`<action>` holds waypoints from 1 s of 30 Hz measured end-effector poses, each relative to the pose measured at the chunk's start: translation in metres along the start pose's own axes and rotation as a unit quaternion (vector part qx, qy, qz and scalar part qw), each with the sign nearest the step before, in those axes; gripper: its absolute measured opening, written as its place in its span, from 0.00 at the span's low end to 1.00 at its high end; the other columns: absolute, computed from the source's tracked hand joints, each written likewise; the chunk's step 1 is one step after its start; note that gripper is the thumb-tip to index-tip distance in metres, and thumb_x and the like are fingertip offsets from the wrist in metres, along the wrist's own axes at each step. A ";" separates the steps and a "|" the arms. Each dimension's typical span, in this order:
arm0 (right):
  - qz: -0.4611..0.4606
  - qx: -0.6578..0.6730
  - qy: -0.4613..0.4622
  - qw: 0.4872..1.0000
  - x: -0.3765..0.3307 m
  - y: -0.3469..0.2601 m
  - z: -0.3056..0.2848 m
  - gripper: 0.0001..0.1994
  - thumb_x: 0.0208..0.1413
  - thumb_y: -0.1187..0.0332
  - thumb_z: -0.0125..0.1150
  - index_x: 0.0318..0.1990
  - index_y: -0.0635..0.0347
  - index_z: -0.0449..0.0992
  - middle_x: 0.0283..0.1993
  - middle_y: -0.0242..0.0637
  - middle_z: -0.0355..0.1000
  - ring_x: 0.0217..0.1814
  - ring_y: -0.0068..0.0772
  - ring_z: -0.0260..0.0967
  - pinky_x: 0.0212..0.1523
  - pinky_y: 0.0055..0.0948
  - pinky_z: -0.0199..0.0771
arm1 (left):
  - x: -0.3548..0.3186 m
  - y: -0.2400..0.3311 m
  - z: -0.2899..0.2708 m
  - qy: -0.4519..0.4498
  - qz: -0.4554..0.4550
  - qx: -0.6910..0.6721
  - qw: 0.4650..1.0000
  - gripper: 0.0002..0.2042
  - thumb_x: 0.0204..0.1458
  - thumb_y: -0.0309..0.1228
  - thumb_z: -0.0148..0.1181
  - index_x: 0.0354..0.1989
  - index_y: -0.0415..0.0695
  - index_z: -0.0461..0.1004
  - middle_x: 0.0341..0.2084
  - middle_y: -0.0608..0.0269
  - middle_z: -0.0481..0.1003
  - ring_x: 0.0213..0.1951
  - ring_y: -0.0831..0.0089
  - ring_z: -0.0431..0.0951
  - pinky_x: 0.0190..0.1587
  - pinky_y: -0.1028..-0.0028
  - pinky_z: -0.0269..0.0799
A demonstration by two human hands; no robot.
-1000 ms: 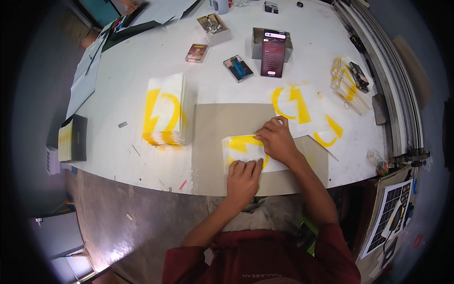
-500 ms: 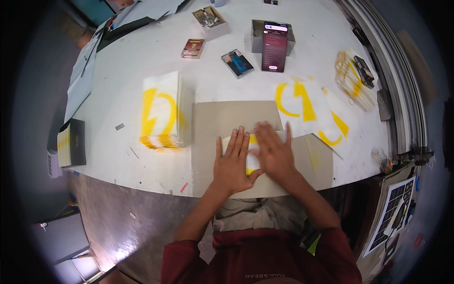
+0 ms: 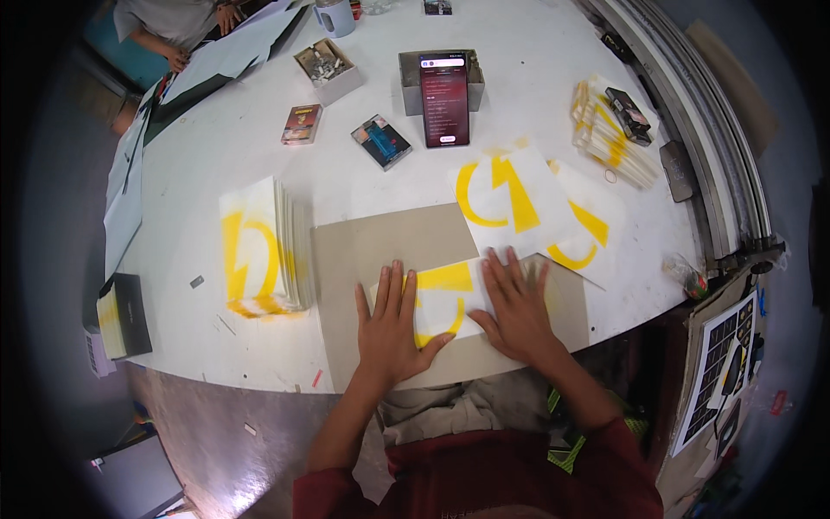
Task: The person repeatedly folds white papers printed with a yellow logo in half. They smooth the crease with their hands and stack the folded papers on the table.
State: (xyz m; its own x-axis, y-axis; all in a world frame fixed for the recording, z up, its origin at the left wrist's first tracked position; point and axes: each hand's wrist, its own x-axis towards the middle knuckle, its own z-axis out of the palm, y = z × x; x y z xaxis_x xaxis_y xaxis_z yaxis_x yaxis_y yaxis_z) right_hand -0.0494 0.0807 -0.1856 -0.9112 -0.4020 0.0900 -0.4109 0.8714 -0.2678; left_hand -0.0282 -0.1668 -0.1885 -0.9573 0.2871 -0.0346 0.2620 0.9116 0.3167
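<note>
A folded white paper sheet (image 3: pixel 443 298) with yellow printed shapes lies on a grey-brown board (image 3: pixel 380 229) at the table's near edge. My left hand (image 3: pixel 389 333) rests flat on its left part, fingers stretched upward and thumb out to the side. On its right part lies my right hand (image 3: pixel 520 316), also flat with spread fingers. Just beyond the right hand, a white sheet with yellow marks (image 3: pixel 493 208) overlaps the board's corner, and another such sheet (image 3: pixel 575 246) is partly under it. A tall stack of folded yellow-marked papers (image 3: pixel 255 251) stands to the left of the board.
A phone (image 3: pixel 446 104) leans on a grey box (image 3: pixel 411 86). Nearby are a blue-and-black packet (image 3: pixel 380 143), a red packet (image 3: pixel 302 124), an open box (image 3: pixel 333 73) and a mug (image 3: pixel 335 17). Folded papers (image 3: pixel 609 138) lie right, beside a metal rail (image 3: pixel 692 112). Another person's hands show far left.
My hands have moved apart, the left one leftward, and more of the folded paper shows between them. The whole view has shifted, bringing another person at the far left into sight.
</note>
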 end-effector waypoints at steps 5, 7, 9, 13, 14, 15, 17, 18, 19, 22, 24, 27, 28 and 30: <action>0.160 -0.005 0.114 0.980 -0.060 0.023 -0.001 0.38 0.62 0.53 0.65 0.73 0.67 0.63 0.79 0.59 0.53 0.82 0.65 0.48 0.77 0.78 0.29 | 0.000 0.001 -0.003 -0.032 -0.005 0.020 0.999 0.55 0.57 0.70 0.54 0.74 0.25 0.56 0.77 0.29 0.51 0.80 0.40 0.45 0.75 0.30 0.26; 0.246 -0.001 0.143 0.959 -0.077 0.028 0.006 0.37 0.60 0.56 0.66 0.71 0.70 0.65 0.76 0.62 0.57 0.80 0.66 0.52 0.77 0.76 0.32 | 0.002 0.003 -0.006 -0.051 -0.009 0.023 0.998 0.55 0.57 0.70 0.53 0.72 0.23 0.57 0.76 0.26 0.52 0.80 0.37 0.46 0.74 0.29 0.25; 0.256 -0.004 0.155 0.954 -0.077 0.025 0.012 0.35 0.59 0.57 0.67 0.68 0.72 0.66 0.73 0.63 0.59 0.78 0.66 0.54 0.77 0.76 0.35 | 0.005 0.003 -0.006 -0.074 -0.009 0.020 0.997 0.55 0.57 0.71 0.53 0.72 0.22 0.57 0.74 0.23 0.53 0.79 0.34 0.47 0.74 0.28 0.25; 0.251 -0.027 0.138 0.958 -0.073 0.025 0.012 0.33 0.57 0.59 0.68 0.64 0.73 0.69 0.71 0.64 0.61 0.76 0.68 0.56 0.76 0.75 0.41 | 0.003 0.003 -0.003 -0.060 -0.028 -0.006 0.998 0.51 0.57 0.69 0.55 0.68 0.26 0.66 0.72 0.26 0.59 0.77 0.35 0.54 0.71 0.23 0.31; 0.259 -0.017 0.141 0.955 -0.072 0.024 0.011 0.30 0.56 0.59 0.68 0.62 0.72 0.71 0.70 0.64 0.62 0.75 0.71 0.56 0.76 0.76 0.42 | 0.004 0.001 -0.004 -0.084 -0.015 0.008 0.996 0.54 0.56 0.71 0.56 0.66 0.21 0.63 0.70 0.19 0.59 0.77 0.29 0.49 0.72 0.25 0.27; 0.255 -0.016 0.138 0.957 -0.071 0.024 0.012 0.30 0.56 0.60 0.68 0.61 0.72 0.71 0.69 0.64 0.62 0.75 0.71 0.57 0.75 0.76 0.42 | 0.004 0.001 -0.004 -0.090 -0.017 0.010 0.996 0.54 0.56 0.70 0.56 0.66 0.20 0.63 0.70 0.18 0.58 0.77 0.29 0.48 0.72 0.25 0.26; 0.247 -0.017 0.138 0.959 -0.071 0.026 0.012 0.28 0.57 0.61 0.67 0.59 0.72 0.72 0.68 0.64 0.63 0.74 0.72 0.58 0.75 0.76 0.43 | 0.004 0.001 -0.003 -0.097 -0.016 0.011 0.995 0.54 0.55 0.70 0.57 0.66 0.20 0.63 0.69 0.18 0.58 0.77 0.29 0.48 0.72 0.24 0.26; 0.249 -0.015 0.140 0.958 -0.071 0.025 0.012 0.25 0.57 0.62 0.66 0.57 0.72 0.73 0.66 0.64 0.65 0.73 0.74 0.59 0.75 0.77 0.44 | 0.004 0.000 -0.003 -0.098 -0.015 0.010 0.995 0.54 0.55 0.70 0.57 0.66 0.20 0.63 0.70 0.18 0.58 0.78 0.29 0.48 0.72 0.24 0.26; 0.250 -0.010 0.140 0.958 -0.070 0.026 0.011 0.25 0.57 0.63 0.67 0.57 0.72 0.73 0.66 0.64 0.65 0.73 0.74 0.59 0.75 0.77 0.44 | 0.004 0.001 -0.004 -0.096 -0.014 0.010 0.995 0.54 0.55 0.70 0.58 0.67 0.20 0.62 0.70 0.17 0.58 0.78 0.29 0.48 0.72 0.24 0.26; 0.252 0.008 0.142 0.957 -0.071 0.026 0.008 0.23 0.56 0.66 0.67 0.56 0.72 0.74 0.65 0.62 0.66 0.73 0.73 0.60 0.75 0.76 0.45 | 0.002 0.002 -0.004 -0.094 -0.014 0.010 0.995 0.55 0.56 0.69 0.58 0.68 0.20 0.60 0.71 0.18 0.57 0.78 0.30 0.47 0.72 0.24 0.26; 0.251 0.019 0.148 0.956 -0.068 0.024 0.005 0.23 0.55 0.67 0.68 0.56 0.71 0.74 0.64 0.61 0.67 0.73 0.71 0.60 0.75 0.76 0.45 | 0.002 0.002 -0.004 -0.091 -0.014 0.011 0.996 0.55 0.56 0.68 0.58 0.70 0.21 0.58 0.71 0.19 0.56 0.78 0.31 0.47 0.72 0.25 0.27; 0.249 0.029 0.160 0.955 -0.069 0.022 0.004 0.22 0.54 0.68 0.70 0.54 0.69 0.76 0.62 0.58 0.69 0.70 0.66 0.62 0.74 0.73 0.48 | 0.006 0.003 -0.006 -0.073 -0.011 0.021 0.997 0.56 0.56 0.68 0.59 0.73 0.23 0.56 0.73 0.22 0.55 0.79 0.33 0.47 0.74 0.27 0.28; 0.230 0.016 0.185 0.955 -0.063 0.024 0.004 0.20 0.54 0.68 0.71 0.52 0.67 0.77 0.59 0.55 0.70 0.65 0.60 0.65 0.70 0.66 0.55 | 0.004 0.004 -0.006 -0.065 -0.015 0.023 0.997 0.56 0.56 0.68 0.58 0.73 0.23 0.55 0.73 0.23 0.55 0.79 0.34 0.47 0.74 0.28 0.28; 0.234 0.033 0.209 0.949 -0.058 0.024 0.005 0.19 0.53 0.67 0.71 0.51 0.66 0.78 0.56 0.53 0.70 0.61 0.57 0.65 0.65 0.61 0.59 | 0.003 0.006 -0.005 -0.044 -0.025 0.024 0.998 0.56 0.56 0.68 0.59 0.75 0.26 0.53 0.75 0.27 0.54 0.79 0.37 0.48 0.75 0.31 0.29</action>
State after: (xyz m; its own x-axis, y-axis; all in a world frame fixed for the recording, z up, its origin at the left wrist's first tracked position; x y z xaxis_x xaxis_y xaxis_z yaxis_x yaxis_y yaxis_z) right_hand -0.0066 0.1237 -0.2021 -0.9308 0.1845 0.3155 0.0326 0.9018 -0.4310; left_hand -0.0303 -0.1623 -0.1818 -0.9555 0.2633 -0.1332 0.2214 0.9382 0.2661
